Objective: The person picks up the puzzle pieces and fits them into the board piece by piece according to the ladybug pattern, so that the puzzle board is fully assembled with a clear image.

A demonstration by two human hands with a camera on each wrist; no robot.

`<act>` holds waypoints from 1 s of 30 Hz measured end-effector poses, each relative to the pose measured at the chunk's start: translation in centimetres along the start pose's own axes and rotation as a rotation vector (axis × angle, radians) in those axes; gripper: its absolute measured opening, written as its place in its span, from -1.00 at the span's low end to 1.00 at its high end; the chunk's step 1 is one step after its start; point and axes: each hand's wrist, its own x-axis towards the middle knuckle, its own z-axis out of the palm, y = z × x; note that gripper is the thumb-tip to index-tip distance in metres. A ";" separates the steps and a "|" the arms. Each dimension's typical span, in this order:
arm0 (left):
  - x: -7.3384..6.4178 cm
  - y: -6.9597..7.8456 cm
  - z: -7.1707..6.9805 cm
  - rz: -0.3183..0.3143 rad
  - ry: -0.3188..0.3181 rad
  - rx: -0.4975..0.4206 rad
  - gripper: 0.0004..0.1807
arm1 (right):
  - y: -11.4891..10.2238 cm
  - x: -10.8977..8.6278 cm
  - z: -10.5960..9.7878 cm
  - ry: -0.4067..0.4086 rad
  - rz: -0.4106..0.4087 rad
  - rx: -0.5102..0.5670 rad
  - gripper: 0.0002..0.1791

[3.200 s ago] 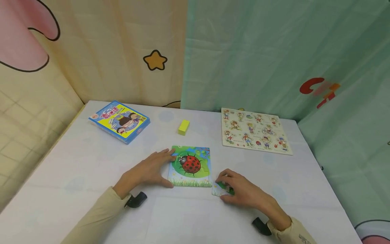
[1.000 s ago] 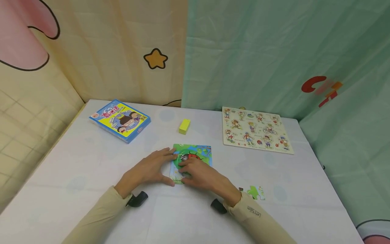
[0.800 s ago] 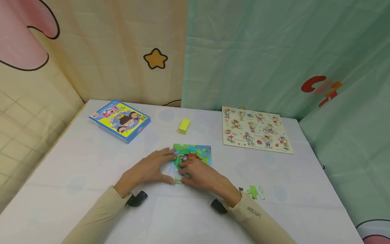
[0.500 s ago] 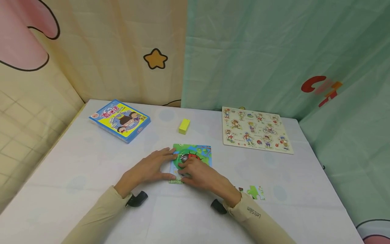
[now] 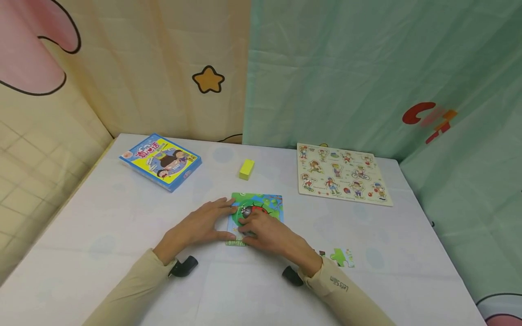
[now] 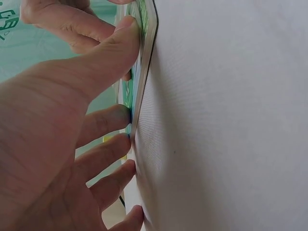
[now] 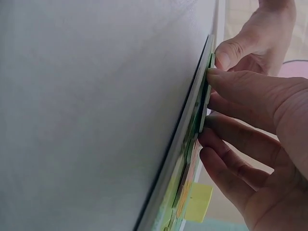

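Observation:
A square ladybug jigsaw puzzle (image 5: 275, 202) lies on the table in the head view, partly covered by both hands. My left hand (image 5: 201, 225) rests at its left side, fingers spread along the edge. The left thumb (image 6: 126, 36) touches the puzzle's face near the lower corner in the left wrist view. My right hand (image 5: 267, 232) reaches across the lower middle of the puzzle. Seen from the right wrist, its thumb and fingertips pinch a thin puzzle piece (image 7: 205, 98) at the puzzle's surface. Most of that piece is hidden in the head view.
Loose puzzle pieces (image 5: 339, 256) lie beside my right forearm, partly behind the sleeve. Behind the puzzle stands a yellow block (image 5: 246, 169). A blue and yellow box (image 5: 163, 160) is at back left, a cream board with children figures (image 5: 342, 174) at back right. Curtains (image 5: 318, 68) hang behind the table.
My right hand has left a puzzle piece on the table to the right and moved left onto the puzzle. The left thumb has shifted slightly inward over the lower-left corner.

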 end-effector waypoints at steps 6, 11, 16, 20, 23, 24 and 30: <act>0.0 0.0 0.0 0.003 0.013 -0.003 -0.16 | 0.0 0.0 -0.1 -0.003 0.018 0.010 -0.69; 0.0 0.0 0.1 0.004 0.017 -0.007 -0.17 | 0.0 0.0 0.0 0.001 0.057 0.049 -0.66; 0.0 0.2 0.1 0.001 0.023 -0.009 -0.18 | -0.1 0.0 0.1 0.008 0.092 0.080 -0.65; 0.0 0.3 0.0 -0.003 0.028 -0.011 -0.18 | -0.3 0.0 0.0 0.006 0.116 0.103 -0.64; 0.0 0.3 0.1 -0.011 0.025 -0.011 -0.17 | -0.3 0.0 -0.1 -0.010 0.127 0.109 -0.64; 0.1 0.3 0.1 -0.014 0.023 -0.011 -0.17 | -0.4 0.0 -0.1 -0.017 0.129 0.109 -0.64; 0.1 0.3 0.1 -0.026 0.018 -0.020 -0.17 | -0.1 -0.2 -0.3 -0.046 0.096 0.101 -0.64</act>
